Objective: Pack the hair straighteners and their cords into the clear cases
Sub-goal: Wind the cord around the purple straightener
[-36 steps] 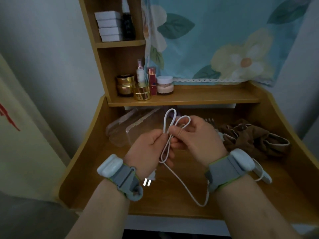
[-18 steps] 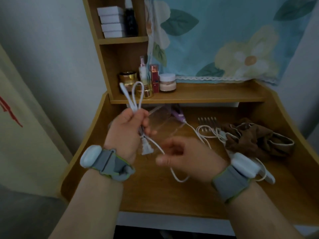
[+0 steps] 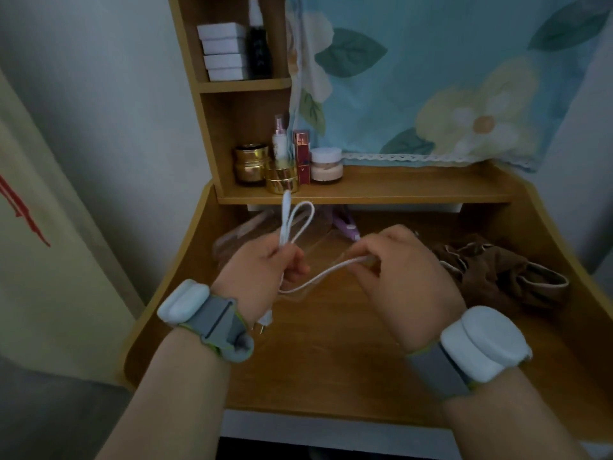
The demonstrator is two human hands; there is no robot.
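My left hand (image 3: 262, 273) grips a folded bundle of white cord (image 3: 292, 220), whose loops stick up above the fist. The cord's plug (image 3: 263, 322) hangs below that wrist. My right hand (image 3: 401, 277) pinches a further stretch of the same cord, which sags between the two hands. Behind the hands, clear cases (image 3: 238, 239) lie on the desk under the shelf. A purple hair straightener (image 3: 345, 224) lies beside them, partly hidden by my right hand.
A brown cloth bundle (image 3: 497, 270) lies at the right of the wooden desk (image 3: 331, 360). Cosmetic jars and bottles (image 3: 282, 164) stand on the shelf above. White boxes (image 3: 225, 51) are stacked higher up. A floral curtain hangs behind.
My left hand has come down toward the desk with the looped cord. My right hand, open half a second ago, has closed on the cord and drawn it to the right.
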